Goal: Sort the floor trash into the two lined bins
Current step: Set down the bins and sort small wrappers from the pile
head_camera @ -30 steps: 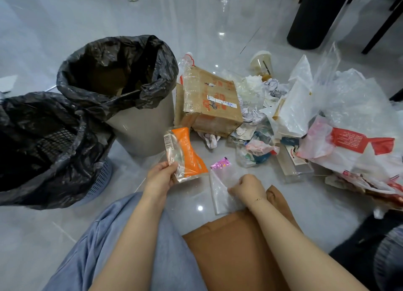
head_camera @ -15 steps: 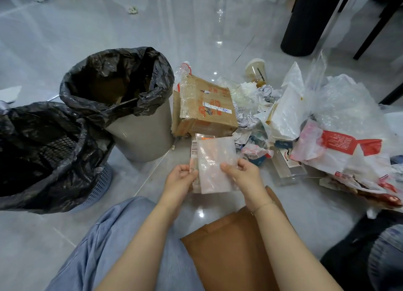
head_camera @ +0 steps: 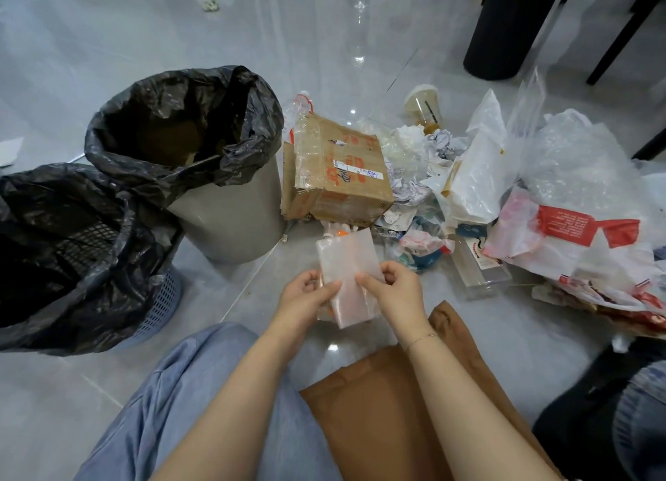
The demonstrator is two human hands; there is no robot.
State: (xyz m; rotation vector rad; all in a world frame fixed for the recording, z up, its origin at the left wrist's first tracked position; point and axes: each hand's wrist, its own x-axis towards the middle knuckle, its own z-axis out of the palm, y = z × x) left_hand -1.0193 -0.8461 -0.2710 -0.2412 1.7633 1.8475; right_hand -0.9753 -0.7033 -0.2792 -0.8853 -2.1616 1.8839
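Above the lap, both hands pinched one clear plastic bag (head_camera: 347,275) — left hand (head_camera: 306,297) on its left edge, right hand (head_camera: 394,293) on its right | bag judged light, limp, slippery — best held by its edges | beyond: mesh bin (head_camera: 155,307), grey bin (head_camera: 230,224), cardboard box (head_camera: 338,178).

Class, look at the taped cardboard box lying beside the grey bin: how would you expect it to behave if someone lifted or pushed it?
The cardboard box looks crushed and dented, so it would probably flex rather than stay rigid. Its shiny tape suggests a somewhat slippery grip there. Lying flat on the glossy floor, it should slide rather than roll or tip; its weight cannot be judged.
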